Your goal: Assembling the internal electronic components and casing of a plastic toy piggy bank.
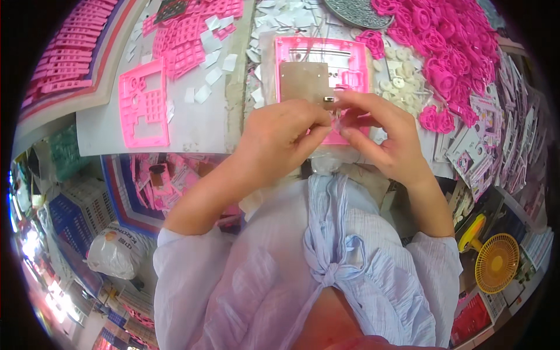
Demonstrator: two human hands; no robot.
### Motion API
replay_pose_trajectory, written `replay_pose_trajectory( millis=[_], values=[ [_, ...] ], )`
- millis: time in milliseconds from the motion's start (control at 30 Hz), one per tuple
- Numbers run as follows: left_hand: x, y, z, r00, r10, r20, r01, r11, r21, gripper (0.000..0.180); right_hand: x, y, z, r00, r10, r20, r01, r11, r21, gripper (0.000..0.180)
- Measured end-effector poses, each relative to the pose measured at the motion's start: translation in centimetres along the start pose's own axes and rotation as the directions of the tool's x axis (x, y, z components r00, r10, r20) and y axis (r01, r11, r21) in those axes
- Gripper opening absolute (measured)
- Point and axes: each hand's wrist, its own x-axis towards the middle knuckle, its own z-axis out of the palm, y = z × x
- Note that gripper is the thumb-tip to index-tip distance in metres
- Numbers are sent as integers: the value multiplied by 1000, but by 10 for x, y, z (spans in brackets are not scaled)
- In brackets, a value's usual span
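so from where i'm sitting on the head cam, the pink case (321, 42) is dead ahead of the person, just beyond the knuckles, with both hands over its near end. its long axis looks to run away from the body, though the hands cover enough that i wouldn't swear to it. a brown plate (303, 80) lies over its left part, and there's a little metal bit (329, 99) at the plate's near right corner.

that corner is what i'm watching: the right hand (391, 125) is nearer, index tip just beside the metal bit, coming in from the right. that hand is half curled, index well away from the thumb; can't tell if the other fingers pinch anything. left hand (286, 125) is curled tighter, thumb and index close together below the plate, and i can't tell what's in there, if anything.

rest of the table: a second pink frame (163, 99) off left, white discs (399, 81) to the right.
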Motion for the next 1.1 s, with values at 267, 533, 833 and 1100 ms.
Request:
replay_pose_trajectory(
  millis=[267, 533, 833, 1100],
  values=[
    [7, 2, -2, 997, -28, 72, 29, 1000, -12, 14, 5, 10, -9, 994, -64, 86, 75, 987, -139, 25],
    [-2, 4, -1, 981, 172, 95, -186, 968, 171, 22, -27, -4, -14, 983, 184, -2, -183, 974, -130, 19],
    [-25, -5, -17, 981, 90, 171, -182, 735, 654, 34, -39, -7, 0, 986, 155, 60, -135, 958, -253, 15],
    [-35, -10, -14, 993, 69, 92, -113, 736, 667, 42, -34, 4, -9, 991, -39, 126, 110, 775, -622, 12]
  ],
)
